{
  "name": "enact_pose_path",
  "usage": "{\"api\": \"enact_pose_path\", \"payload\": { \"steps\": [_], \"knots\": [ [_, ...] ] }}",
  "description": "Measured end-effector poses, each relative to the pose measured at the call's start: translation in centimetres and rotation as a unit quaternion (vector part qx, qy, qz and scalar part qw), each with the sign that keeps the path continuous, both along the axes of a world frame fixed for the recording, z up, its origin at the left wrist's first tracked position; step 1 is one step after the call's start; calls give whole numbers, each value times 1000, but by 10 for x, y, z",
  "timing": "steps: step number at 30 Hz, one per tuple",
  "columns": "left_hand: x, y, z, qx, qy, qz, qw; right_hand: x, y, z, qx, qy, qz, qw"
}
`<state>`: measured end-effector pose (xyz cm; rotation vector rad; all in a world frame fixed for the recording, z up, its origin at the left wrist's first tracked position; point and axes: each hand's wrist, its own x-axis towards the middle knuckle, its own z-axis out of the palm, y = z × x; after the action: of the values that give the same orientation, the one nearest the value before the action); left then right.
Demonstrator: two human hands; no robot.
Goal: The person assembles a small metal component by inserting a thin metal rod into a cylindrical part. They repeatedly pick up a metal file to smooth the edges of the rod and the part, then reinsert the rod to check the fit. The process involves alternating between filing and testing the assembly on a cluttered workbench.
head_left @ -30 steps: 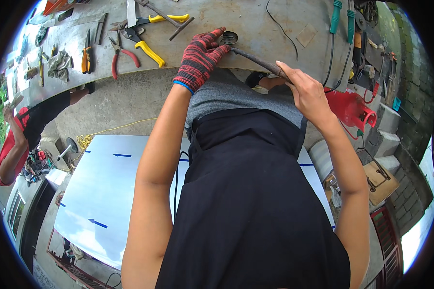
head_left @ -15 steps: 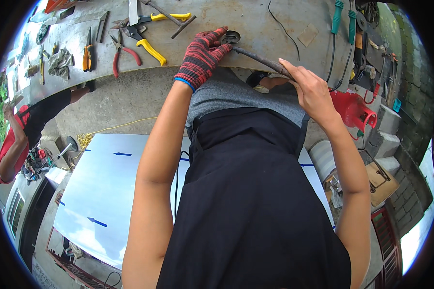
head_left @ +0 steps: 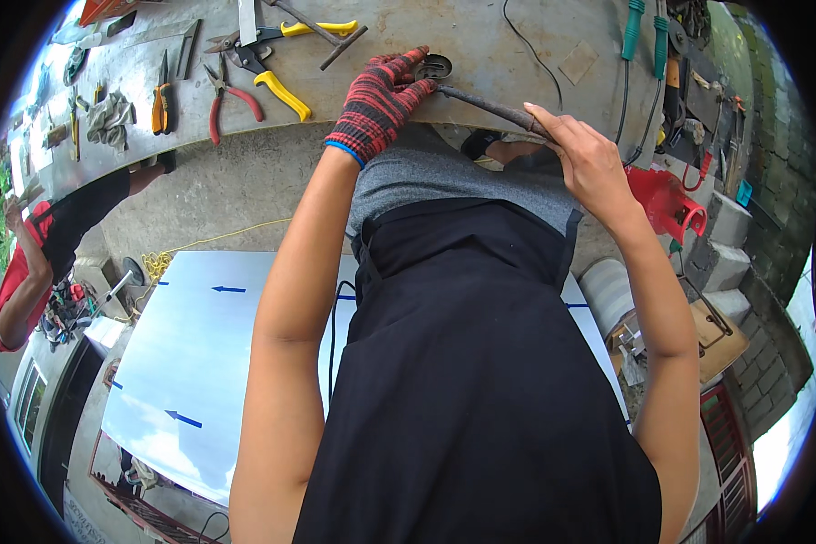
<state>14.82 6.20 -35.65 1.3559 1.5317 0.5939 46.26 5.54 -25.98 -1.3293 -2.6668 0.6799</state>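
Observation:
My left hand (head_left: 383,102), in a red-and-black knit glove, is closed on a small round dark metal piece (head_left: 439,65) with a raised rim, at the near edge of the metal worktable (head_left: 408,27). My bare right hand (head_left: 585,161) grips the thick end of a dark, slender rod-like tool (head_left: 488,106). The tool slants up and leftward, its thin tip lying by the round piece and my gloved fingers. I cannot tell whether the tip touches the piece.
Yellow-handled snips (head_left: 283,95), red-handled pliers (head_left: 236,107), orange-handled pliers (head_left: 163,107) and a T-shaped metal bar (head_left: 343,47) lie left of my hands. Green-handled cables (head_left: 633,34) hang at the right, above a red gas cylinder (head_left: 666,201). A person in red (head_left: 27,281) stands far left.
Both hands keep their grips, and the round piece and the rod-like tool stay nearly in place. The whole view has shifted very slightly.

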Motion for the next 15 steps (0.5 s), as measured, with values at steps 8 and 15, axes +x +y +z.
{"api": "enact_pose_path", "payload": {
  "steps": [8,15],
  "knots": [
    [1,2,0,-15,-11,6,1000,-2,-9,2,15,-13,-11,1000],
    [1,1,0,-3,-15,3,1000,-4,-10,6,-16,-16,-23,1000]
  ]
}}
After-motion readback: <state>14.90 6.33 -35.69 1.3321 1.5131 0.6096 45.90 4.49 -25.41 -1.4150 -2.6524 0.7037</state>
